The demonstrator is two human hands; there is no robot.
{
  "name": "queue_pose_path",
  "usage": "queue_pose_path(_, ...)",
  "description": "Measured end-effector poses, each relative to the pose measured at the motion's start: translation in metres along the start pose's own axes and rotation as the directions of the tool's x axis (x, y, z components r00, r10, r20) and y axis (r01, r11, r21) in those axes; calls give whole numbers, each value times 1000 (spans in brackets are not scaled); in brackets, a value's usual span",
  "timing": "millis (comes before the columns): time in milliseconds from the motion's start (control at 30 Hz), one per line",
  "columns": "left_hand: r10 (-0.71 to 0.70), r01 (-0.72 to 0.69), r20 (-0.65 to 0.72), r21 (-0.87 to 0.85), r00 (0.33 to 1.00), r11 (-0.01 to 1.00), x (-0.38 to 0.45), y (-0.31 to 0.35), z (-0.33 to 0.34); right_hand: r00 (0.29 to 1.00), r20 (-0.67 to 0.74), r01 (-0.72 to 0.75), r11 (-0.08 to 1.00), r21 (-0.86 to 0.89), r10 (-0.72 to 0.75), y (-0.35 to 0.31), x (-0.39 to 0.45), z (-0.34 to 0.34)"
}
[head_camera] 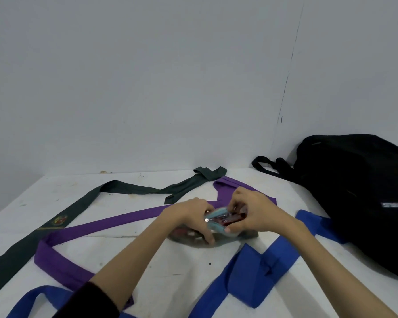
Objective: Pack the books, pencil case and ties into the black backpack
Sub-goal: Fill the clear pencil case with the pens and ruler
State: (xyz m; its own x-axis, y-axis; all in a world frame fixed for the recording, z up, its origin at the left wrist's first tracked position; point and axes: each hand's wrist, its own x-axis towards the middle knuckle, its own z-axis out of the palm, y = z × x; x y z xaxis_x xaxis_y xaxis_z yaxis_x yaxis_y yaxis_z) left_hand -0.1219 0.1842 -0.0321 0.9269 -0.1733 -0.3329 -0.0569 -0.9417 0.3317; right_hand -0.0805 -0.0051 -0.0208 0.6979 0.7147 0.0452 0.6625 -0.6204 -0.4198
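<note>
A clear pencil case with a light blue zip edge lies at the middle of the white table. My left hand grips its left end. My right hand pinches the zip edge at its top right. Red items show through the plastic. A dark green tie with a crest runs along the left. A purple tie crosses under the case. A blue tie lies in front. The black backpack lies on its side at the right. No books are in view.
A pale wall stands right behind the table, with a corner seam above the backpack. The backpack's strap loops out towards the wall. The table's left edge falls away near the green tie.
</note>
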Motion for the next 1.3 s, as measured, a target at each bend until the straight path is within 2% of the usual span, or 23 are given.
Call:
queue_pose_path(67,19,-21,-29,-72,999,997,-1,-6,-3,999,35,6,1000,-1,-6,1,0,-2)
queue_pose_path(167,4,-10,-55,-100,998,995,-3,-9,-4,996,75,64,993,-96,-57,1,3,-1)
queue_pose_path(267,-6,6,-6,-70,1000,998,-2,-11,-1,997,-25,74,988,-136,-78,1,6,5)
queue_pose_path(400,-22,24,57,-33,998,999,-5,-16,-1,983,-184,1,993,-121,-24,-1,8,14)
queue_pose_path(600,-76,79,56,-39,995,996,-5,-17,-4,974,-195,83,979,-186,-119,-22,16,25)
queue_pose_path(700,-101,103,49,-23,994,994,-4,-20,-2,981,-190,25,995,-102,-44,-39,28,37)
queue_pose_path(800,-150,150,32,-3,988,989,-3,-24,-1,961,-267,-66,998,12,67,-50,37,47)
queue_pose_path(900,-182,181,31,33,983,983,-5,-24,-2,945,-305,-115,993,33,119,-55,40,54)
queue_pose_path(967,-154,153,37,36,987,988,-7,-22,-2,942,-311,-117,992,37,123,-56,38,56)
queue_pose_path(1067,-133,132,25,49,991,990,-10,-19,-4,947,-317,-102,984,-146,51,-57,35,57)
queue_pose_path(1167,-156,156,-13,80,988,984,-11,-15,-4,906,-419,-104,934,-342,-53,-66,35,60)
queue_pose_path(1300,-194,198,-50,88,980,976,-12,-15,-3,904,-412,-110,870,-480,-113,-73,36,64)
